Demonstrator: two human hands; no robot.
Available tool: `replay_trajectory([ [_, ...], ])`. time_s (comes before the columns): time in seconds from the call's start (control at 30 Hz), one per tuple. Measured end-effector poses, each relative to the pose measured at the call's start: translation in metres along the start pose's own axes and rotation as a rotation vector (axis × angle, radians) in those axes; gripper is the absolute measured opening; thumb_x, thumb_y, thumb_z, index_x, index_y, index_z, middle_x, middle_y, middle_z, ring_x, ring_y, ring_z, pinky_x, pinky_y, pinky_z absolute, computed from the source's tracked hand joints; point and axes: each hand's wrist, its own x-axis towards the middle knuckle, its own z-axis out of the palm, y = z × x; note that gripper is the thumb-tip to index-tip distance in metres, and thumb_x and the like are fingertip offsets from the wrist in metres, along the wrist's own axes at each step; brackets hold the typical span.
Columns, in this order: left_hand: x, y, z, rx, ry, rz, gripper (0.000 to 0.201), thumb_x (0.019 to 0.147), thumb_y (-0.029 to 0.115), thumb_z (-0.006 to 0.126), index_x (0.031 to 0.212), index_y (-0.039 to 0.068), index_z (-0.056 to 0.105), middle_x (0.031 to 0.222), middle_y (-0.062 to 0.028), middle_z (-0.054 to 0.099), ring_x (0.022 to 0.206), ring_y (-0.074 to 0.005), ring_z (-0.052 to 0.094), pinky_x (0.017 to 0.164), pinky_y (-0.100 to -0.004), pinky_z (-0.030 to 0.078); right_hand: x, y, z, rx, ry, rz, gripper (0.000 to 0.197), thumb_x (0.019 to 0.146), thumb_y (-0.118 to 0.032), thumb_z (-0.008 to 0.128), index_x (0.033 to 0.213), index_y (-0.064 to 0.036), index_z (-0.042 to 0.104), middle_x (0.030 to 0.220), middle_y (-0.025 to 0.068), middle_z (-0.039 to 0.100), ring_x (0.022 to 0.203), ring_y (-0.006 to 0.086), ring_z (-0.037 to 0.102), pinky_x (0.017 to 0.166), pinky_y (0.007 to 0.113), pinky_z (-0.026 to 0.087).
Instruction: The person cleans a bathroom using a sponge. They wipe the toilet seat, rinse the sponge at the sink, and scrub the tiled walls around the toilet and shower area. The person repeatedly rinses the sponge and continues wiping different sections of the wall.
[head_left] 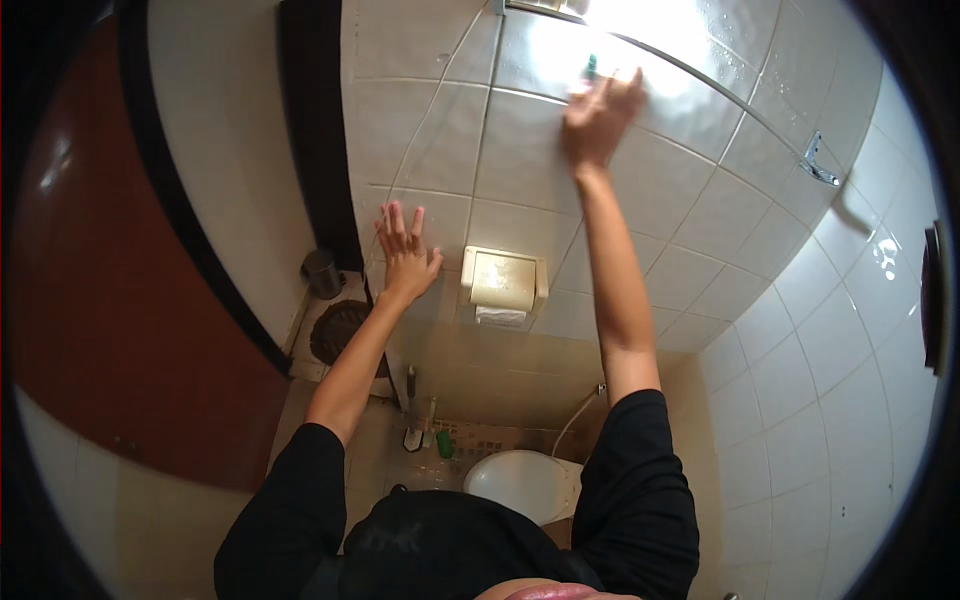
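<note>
My left hand point(406, 254) lies against the white tiled wall point(540, 140) with its fingers spread, holding nothing. Higher up and to the right, my right hand point(602, 118) reaches onto the wet tiles, its fingers bent and blurred by motion. At its fingertips shows a small green thing point(591, 66), whose kind is lost in the bright glare. Below and between the two hands, a cream toilet paper holder point(505, 283) is set in the wall, with a bit of white paper point(500, 316) hanging from it.
A white toilet point(515, 480) stands below, with a hose point(575, 425) beside it. Brushes point(411, 385) and a green object point(445, 444) are near the floor. A metal hook point(818, 165) juts from the wall at right. At left are a dark cup point(321, 273) and a reddish-brown door point(120, 300).
</note>
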Motion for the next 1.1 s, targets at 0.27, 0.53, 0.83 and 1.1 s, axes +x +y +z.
replay_trajectory([
  [0.27, 0.036, 0.054, -0.068, -0.35, -0.076, -0.249, 0.077, 0.095, 0.005, 0.065, 0.166, 0.008, 0.035, 0.174, -0.0263, 0.022, 0.161, -0.0485, 0.026, 0.132, -0.0546, 0.029, -0.023, -0.085, 0.002, 0.298, -0.258, -0.468, 0.071, 0.092, -0.016, 0.067, 0.161, -0.019, 0.054, 0.168, 0.0097, 0.049, 0.157, 0.0281, 0.045, 0.125, 0.051, 0.041],
  [0.53, 0.135, 0.135, -0.077, -0.174, -0.02, 0.096, 0.089, 0.094, 0.006, 0.07, 0.172, 0.021, 0.03, 0.179, -0.0175, 0.013, 0.166, -0.0442, 0.015, 0.133, -0.0587, 0.025, -0.017, 0.136, -0.058, 0.185, -0.183, -0.151, 0.063, 0.096, -0.019, 0.061, 0.159, -0.0134, 0.055, 0.168, 0.0145, 0.047, 0.164, 0.035, 0.031, 0.133, 0.061, 0.021],
  [0.83, 0.174, 0.19, -0.01, 0.016, -0.212, -0.077, 0.167, 0.071, 0.086, 0.081, 0.167, 0.009, -0.032, 0.163, -0.0359, -0.046, 0.148, -0.0573, -0.045, 0.103, -0.0961, -0.002, -0.196, 0.309, -0.161, -0.027, 0.111, 0.693, 0.063, 0.111, -0.019, 0.049, 0.167, 0.0022, 0.03, 0.169, 0.0303, 0.035, 0.156, 0.0494, 0.035, 0.126, 0.061, 0.031],
  [1.1, 0.178, 0.188, 0.002, 0.023, -0.243, -0.078, 0.164, 0.078, 0.09, 0.072, 0.161, 0.003, -0.039, 0.155, -0.0377, -0.054, 0.142, -0.0597, -0.051, 0.099, -0.0968, -0.005, -0.106, 0.288, -0.109, -0.074, 0.195, 0.672, 0.067, 0.11, -0.02, 0.051, 0.169, -0.0006, 0.027, 0.171, 0.0325, 0.03, 0.156, 0.0501, 0.034, 0.124, 0.065, 0.031],
])
